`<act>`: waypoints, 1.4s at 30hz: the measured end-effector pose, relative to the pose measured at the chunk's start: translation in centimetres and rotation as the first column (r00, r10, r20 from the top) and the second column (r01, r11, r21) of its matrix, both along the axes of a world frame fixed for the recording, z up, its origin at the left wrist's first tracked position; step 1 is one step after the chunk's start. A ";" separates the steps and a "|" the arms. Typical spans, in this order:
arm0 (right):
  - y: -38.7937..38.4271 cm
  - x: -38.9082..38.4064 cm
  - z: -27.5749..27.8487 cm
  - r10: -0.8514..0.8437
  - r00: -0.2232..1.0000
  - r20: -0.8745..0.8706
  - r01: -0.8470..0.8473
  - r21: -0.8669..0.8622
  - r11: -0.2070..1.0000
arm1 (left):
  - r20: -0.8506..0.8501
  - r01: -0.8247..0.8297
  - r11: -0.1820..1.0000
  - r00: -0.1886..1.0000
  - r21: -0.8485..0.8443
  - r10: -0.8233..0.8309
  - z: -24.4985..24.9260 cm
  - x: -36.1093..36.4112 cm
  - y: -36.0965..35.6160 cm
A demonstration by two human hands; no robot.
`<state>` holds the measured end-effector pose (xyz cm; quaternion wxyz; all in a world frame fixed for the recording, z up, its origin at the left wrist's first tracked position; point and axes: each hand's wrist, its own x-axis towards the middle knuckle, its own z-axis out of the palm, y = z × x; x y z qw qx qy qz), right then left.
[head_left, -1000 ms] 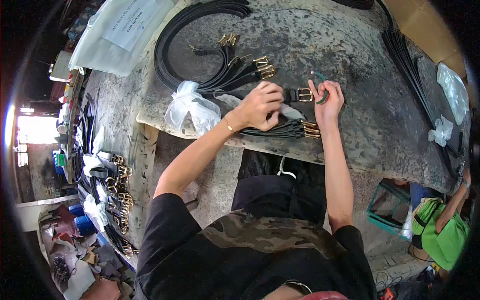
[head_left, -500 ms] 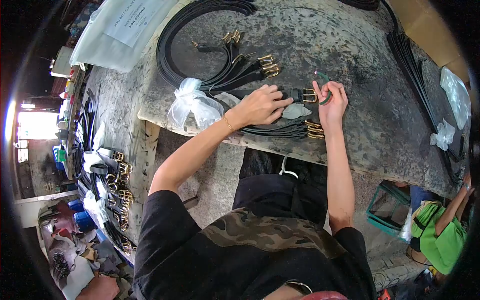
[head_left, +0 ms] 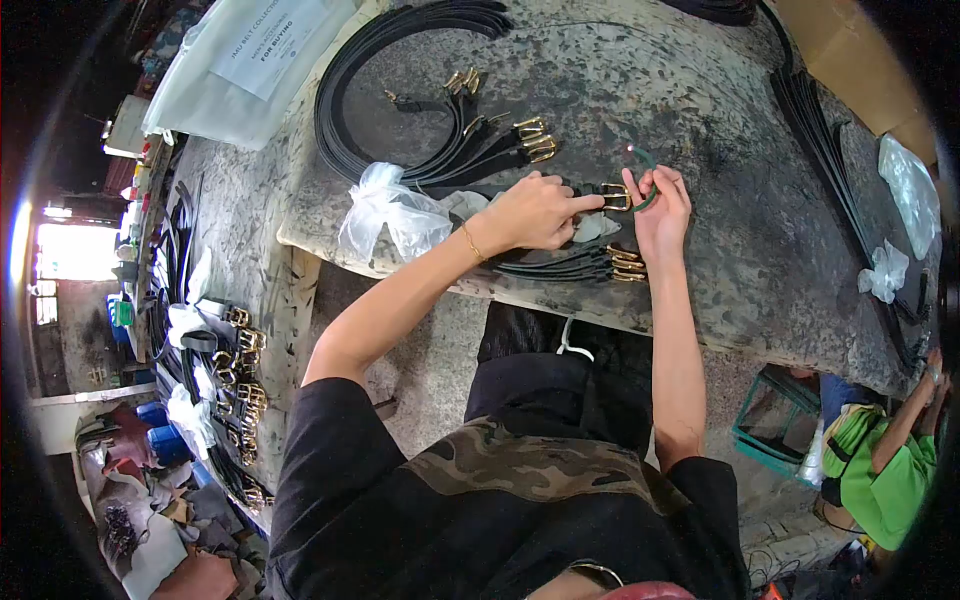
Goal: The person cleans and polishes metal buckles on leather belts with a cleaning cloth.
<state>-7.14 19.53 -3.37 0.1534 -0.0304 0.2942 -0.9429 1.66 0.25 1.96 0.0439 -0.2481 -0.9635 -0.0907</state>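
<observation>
My left hand point(head_left: 535, 214) lies over a black leather belt, its index finger stretched to the gold buckle point(head_left: 616, 197) and its other fingers curled over the strap. A grey cloth point(head_left: 597, 228) shows beneath the fingers. Close to the right of the buckle, my right hand point(head_left: 662, 215) is turned palm up, fingers closed round a thin, curved dark green tool point(head_left: 648, 160) with a pale tip; its exact kind I cannot tell. Nearer my body lies a bundle of black belts point(head_left: 560, 270) with gold buckles.
Coiled black belts point(head_left: 335, 115) lie at the back, by a knotted clear plastic bag point(head_left: 395, 215). More belts hang over the table point(head_left: 740, 270) on the right. Buckled belts point(head_left: 240, 400) crowd the left side. A person in green point(head_left: 885, 470) is at lower right.
My left hand has shifted right along the belt, its index finger now right at the buckle. The right hand has moved slightly left, still holding the green tool.
</observation>
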 end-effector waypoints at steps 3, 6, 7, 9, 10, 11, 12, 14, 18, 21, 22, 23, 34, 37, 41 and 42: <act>1.7 0.2 0.8 -0.017 0.993 0.117 0.030 -0.113 0.993 | 0.097 -0.022 1.000 0.995 0.003 0.022 0.2 -0.2 -0.2; 7.4 0.8 1.2 -0.086 0.996 -0.004 0.086 0.079 0.993 | -0.003 0.053 0.993 0.999 0.110 -0.053 0.1 0.2 -0.8; 9.7 1.4 2.3 -0.139 0.990 -0.021 0.140 0.204 0.969 | 0.002 0.066 0.991 0.998 0.118 -0.067 0.3 0.5 -0.8; 15.3 3.8 5.9 -0.423 0.902 -0.081 0.341 0.734 0.587 | 0.150 -0.204 0.873 0.977 0.442 0.153 0.4 0.6 -0.4; 18.6 4.1 4.6 -0.431 0.897 -0.092 0.385 0.639 0.665 | 0.120 -0.275 0.883 0.961 0.380 0.248 0.8 0.8 -0.2; 20.9 5.0 4.7 -0.467 0.876 -0.122 0.414 0.686 0.598 | 0.123 -0.265 0.884 0.964 0.384 0.236 0.5 0.7 -0.2; 23.2 5.7 4.1 -0.504 0.855 -0.125 0.457 0.642 0.616 | 0.062 -0.250 0.924 0.968 0.289 0.243 0.1 0.6 -0.3; 26.6 7.5 3.8 -0.531 0.835 -0.142 0.478 0.665 0.574 | 0.001 -0.252 0.960 0.967 0.125 0.254 0.5 0.4 0.1; 29.4 10.1 3.6 -0.536 0.808 -0.244 0.516 0.732 0.445 | -0.031 -0.228 0.971 0.973 0.066 0.230 2.2 1.2 1.0; 28.8 11.0 3.1 -0.498 0.786 -0.367 0.519 0.830 0.207 | -0.005 -0.217 0.972 0.976 0.090 0.218 2.2 2.6 1.3; 28.8 11.1 2.6 -0.496 0.789 -0.363 0.515 0.831 0.211 | 0.012 -0.212 0.956 0.977 0.204 0.214 2.1 3.1 1.2; 28.9 11.2 2.0 -0.455 0.795 -0.401 0.508 0.850 0.138 | 0.029 -0.209 0.925 0.977 0.316 0.211 2.0 3.5 1.1; 27.7 13.0 1.8 -0.284 0.718 -0.635 0.573 0.771 -0.276 | 0.000 -0.183 0.887 0.979 0.424 0.202 0.6 5.1 1.0; 28.7 13.2 1.1 -0.103 0.657 -0.747 0.642 0.626 -0.442 | 0.049 -0.217 0.792 0.972 0.571 0.231 2.2 4.7 0.7; 28.4 13.3 0.8 0.061 0.869 -0.490 0.456 0.749 -0.481 | 0.359 -0.417 0.243 0.899 0.876 0.252 9.6 6.7 -1.6; 28.3 13.0 1.0 0.061 0.836 -0.545 0.503 0.718 -0.482 | 0.343 -0.347 0.089 0.938 0.934 0.059 11.1 7.4 -2.9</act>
